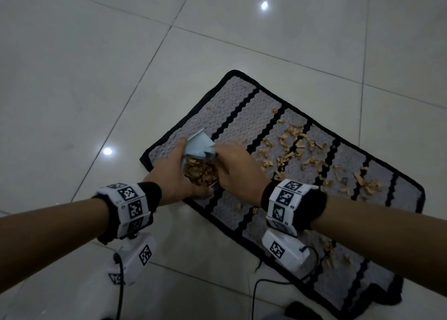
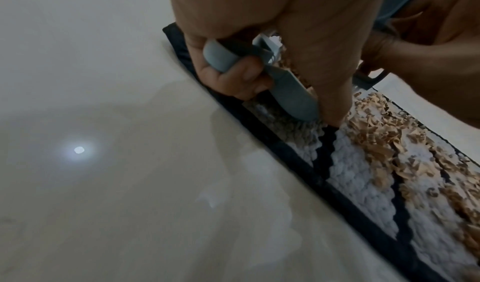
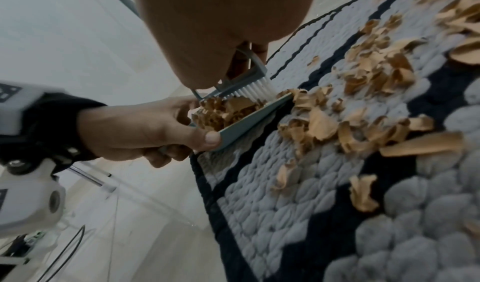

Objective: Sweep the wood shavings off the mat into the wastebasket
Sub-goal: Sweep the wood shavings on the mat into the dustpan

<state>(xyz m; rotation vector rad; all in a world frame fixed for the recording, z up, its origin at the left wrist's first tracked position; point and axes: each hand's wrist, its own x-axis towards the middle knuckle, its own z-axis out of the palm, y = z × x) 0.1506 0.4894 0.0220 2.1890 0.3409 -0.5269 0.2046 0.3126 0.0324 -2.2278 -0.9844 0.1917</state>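
Observation:
A grey mat (image 1: 242, 106) with black stripes and a black border lies on the tiled floor. Tan wood shavings (image 1: 290, 143) are scattered over its middle and right part. At the mat's left end my left hand (image 1: 174, 174) grips the handle of a pale blue dustpan (image 3: 241, 124), which is heaped with shavings. Its lip rests on the mat, and its side wall (image 2: 293, 99) shows below my thumb. My right hand (image 1: 234, 167) holds a small brush, its white bristles (image 3: 250, 90) at the pan's mouth among the shavings. No wastebasket is in view.
Glossy pale floor tiles (image 1: 96, 65) surround the mat on the left and far sides. A black cable (image 1: 256, 293) trails over the white cloth on my legs at the bottom. More shavings (image 3: 363, 192) lie on the mat near my right wrist.

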